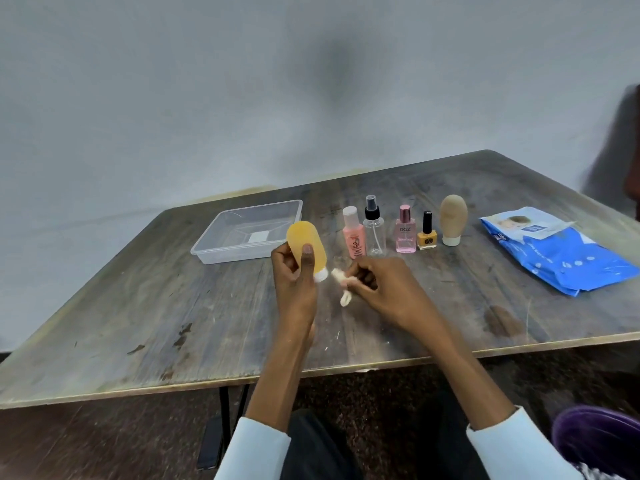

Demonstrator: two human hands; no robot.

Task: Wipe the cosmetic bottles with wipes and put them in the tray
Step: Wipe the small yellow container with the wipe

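Observation:
My left hand (294,271) grips an orange squeeze bottle (304,242) with its white cap pointing down, held above the table. Just to its right, my right hand (377,282) pinches a crumpled white wipe (341,282), a small gap away from the bottle's cap. A clear plastic tray (214,252) sits behind and to the left with no bottles in it. A row of bottles stands behind my hands: a pink bottle (354,233), a clear spray bottle (374,230), a pink perfume bottle (405,230), a yellow nail polish (427,232) and a beige tube (453,218).
A blue pack of wipes (561,252) lies at the right of the worn wooden table (173,323). The table's near edge runs just in front of my forearms. A wall stands behind the table, and a purple object (599,438) sits at the lower right.

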